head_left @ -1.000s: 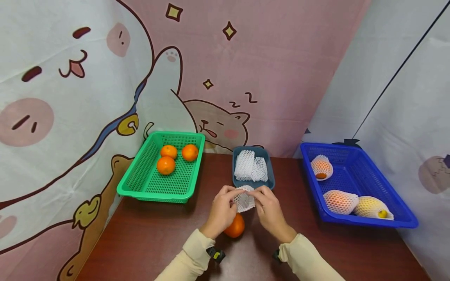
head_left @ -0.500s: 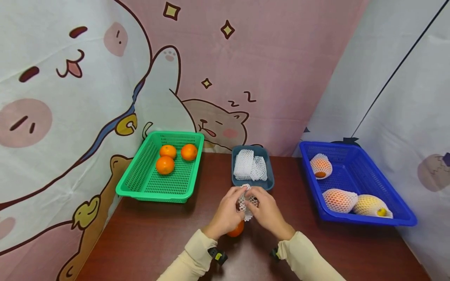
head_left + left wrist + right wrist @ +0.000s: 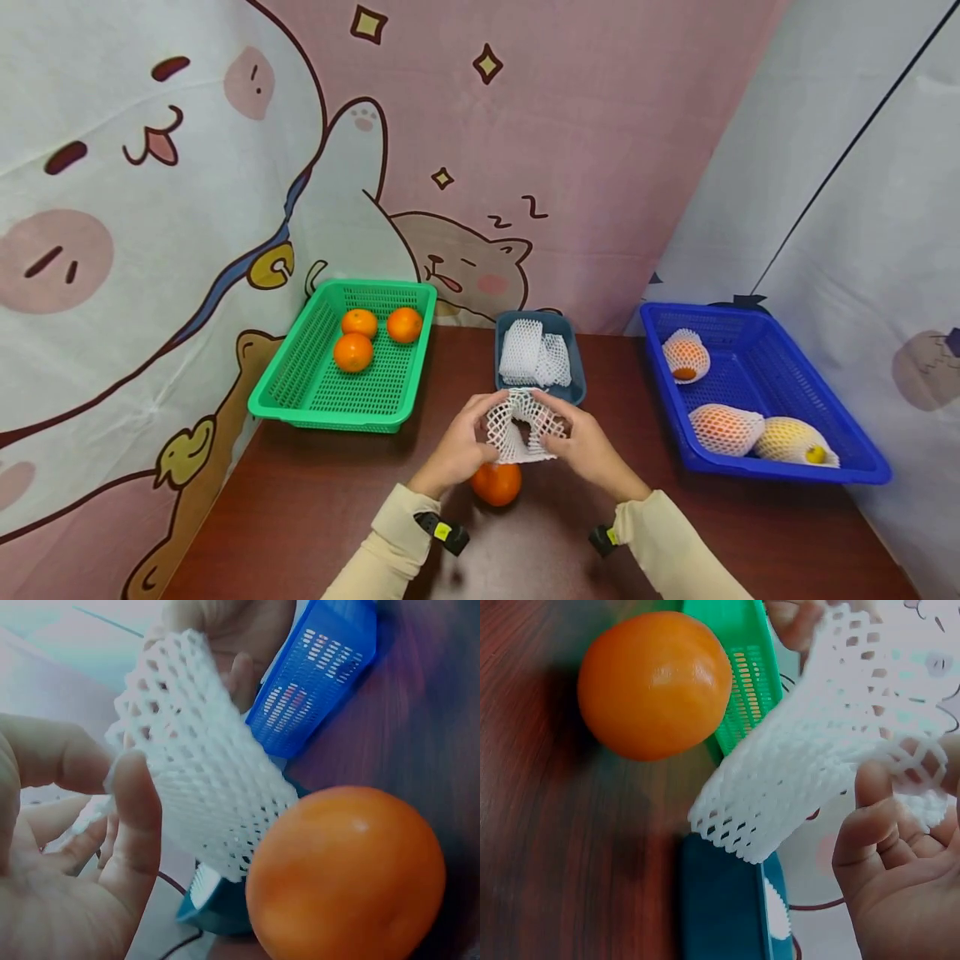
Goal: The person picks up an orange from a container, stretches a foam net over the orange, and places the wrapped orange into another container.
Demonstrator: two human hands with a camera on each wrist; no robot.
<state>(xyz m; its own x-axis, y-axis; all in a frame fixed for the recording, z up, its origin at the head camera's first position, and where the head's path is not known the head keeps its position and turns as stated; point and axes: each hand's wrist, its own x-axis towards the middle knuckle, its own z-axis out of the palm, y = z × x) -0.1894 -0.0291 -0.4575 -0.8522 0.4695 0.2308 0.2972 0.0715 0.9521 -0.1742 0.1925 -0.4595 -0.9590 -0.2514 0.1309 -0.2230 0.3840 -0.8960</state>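
Note:
A white foam fruit net [image 3: 517,446] is spread between both hands, its mouth stretched into a round opening that faces the head camera. My left hand [image 3: 461,446] pinches one side of the rim, thumb against fingers, as the left wrist view shows up close. On the opposite side, my right hand [image 3: 588,446] pinches the net [image 3: 780,772] too. Just on the near side of the net, an orange [image 3: 497,485] sits on the table, its top edge overlapped by the net in the head view. Neither hand touches the orange [image 3: 345,874].
A green basket [image 3: 330,414] with 3 oranges stands at the left. Behind the hands, a small dark blue tray [image 3: 578,367] holds folded foam nets [image 3: 522,350]. At the right, a blue basket [image 3: 780,471] contains 3 netted fruits, one of them yellow [image 3: 795,440].
The hands have moved apart, pulling the bunched net open into a wide ring. More of the orange shows than half a second ago. The baskets and tray stay put.

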